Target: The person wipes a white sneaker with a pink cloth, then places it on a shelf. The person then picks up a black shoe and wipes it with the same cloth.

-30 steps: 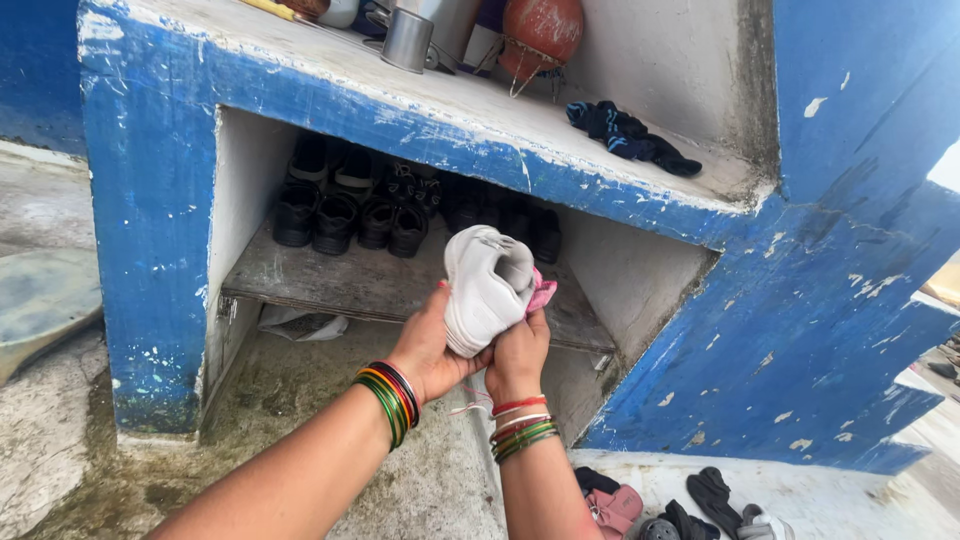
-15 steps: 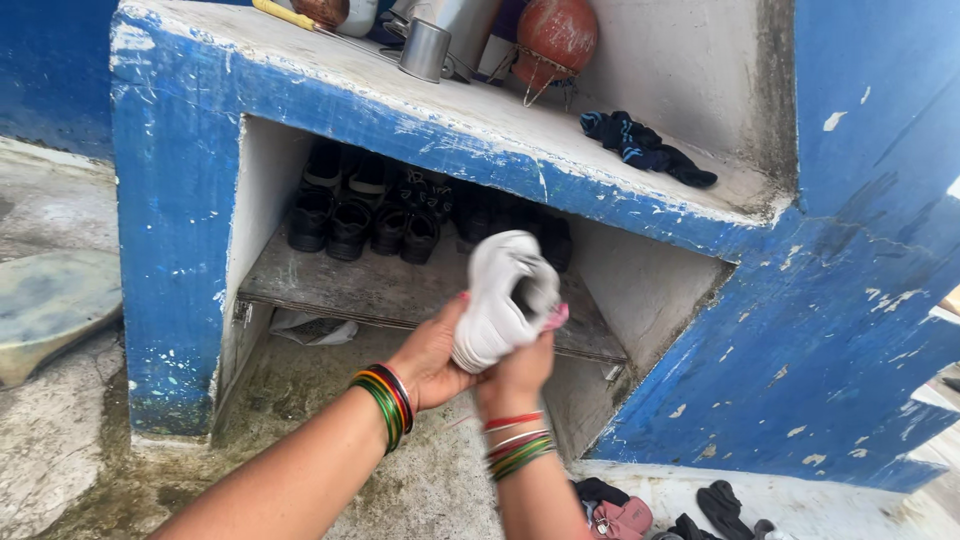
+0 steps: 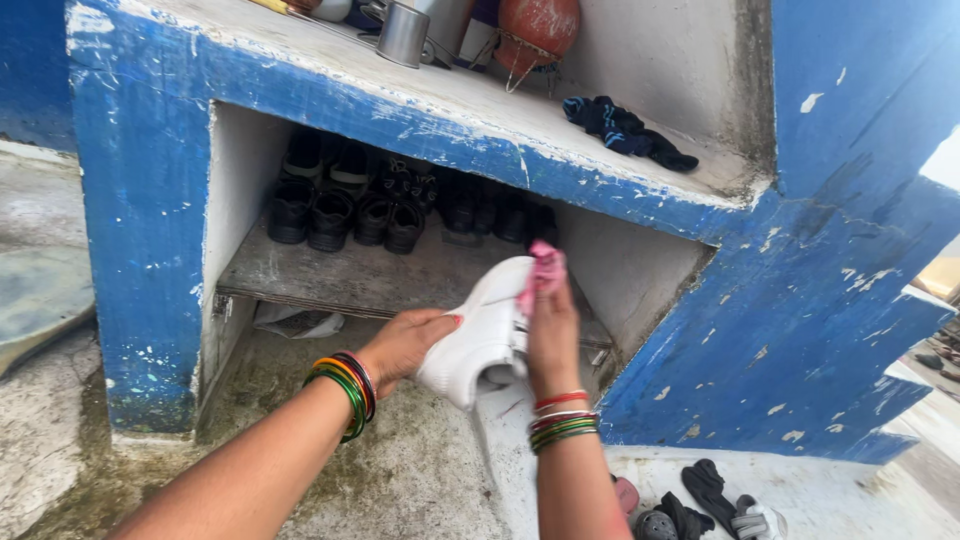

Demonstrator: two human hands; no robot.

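Rough concrete floor [image 3: 420, 480] is filling the lower frame. At centre, the left hand [image 3: 400, 345] is clasping a white shoe [image 3: 480, 335], the right hand [image 3: 553, 335] pinching a pink cloth [image 3: 545, 268] against it. Behind, a blue niche [image 3: 150, 200] is sheltering dark shoes [image 3: 345, 215] on its shelf; a steel cup [image 3: 403, 33] is sitting on the ledge above.

I see no signs, screens or labelled packages around me here. The only thing of that kind is a crumpled piece of printed paper or wrapper [image 3: 296, 321], pale with dark marks, lying on the ground under the lower wooden shelf [image 3: 300, 285] at the left side of the blue cubby. I cannot tell whether it is a package or just a loose sheet.
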